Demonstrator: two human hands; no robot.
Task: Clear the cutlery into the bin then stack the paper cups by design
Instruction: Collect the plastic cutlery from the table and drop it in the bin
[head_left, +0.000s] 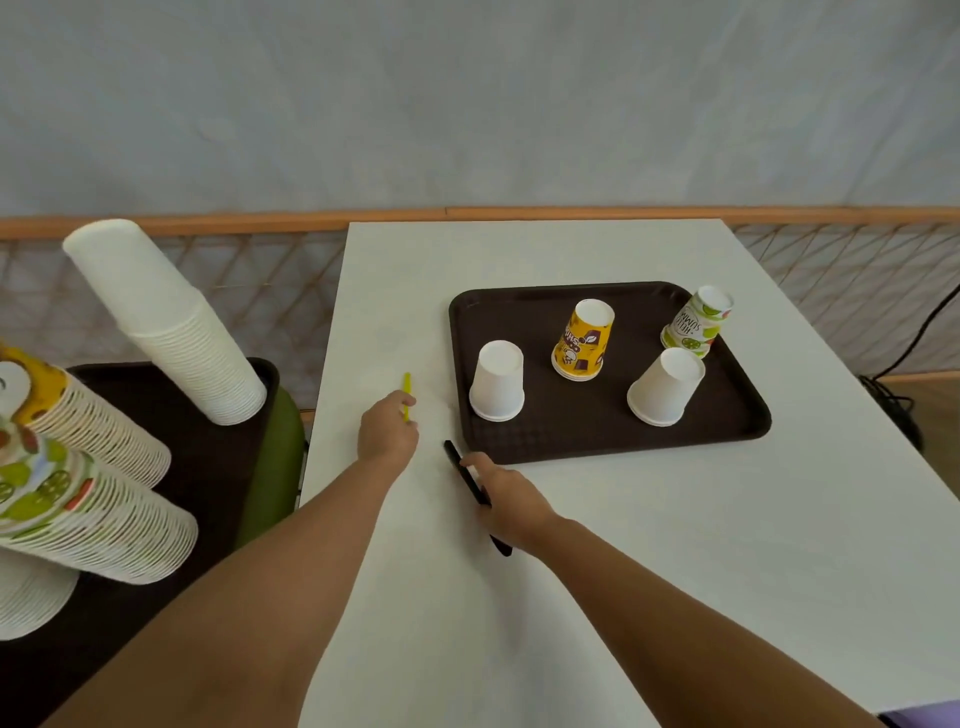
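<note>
The left hand (388, 428) pinches a yellow cutlery piece (407, 387). The right hand (506, 501) grips a black cutlery piece (457, 462). Both are at the surface (571, 571), beside the tray (571, 447). If the arms swing left toward the bin, perhaps the green shape (275, 457), one could topple the leaning cup stacks (166, 322).

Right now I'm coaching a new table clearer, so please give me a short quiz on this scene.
1. True or false: every paper cup on the dark brown plastic tray stands upside down.
2. The left hand holds: A) a thin yellow plastic utensil, B) a white paper cup, C) nothing.
3. Which hand holds the thin black plastic utensil beside the tray?
Key: 1 true; 2 A; 3 the right hand.
</note>
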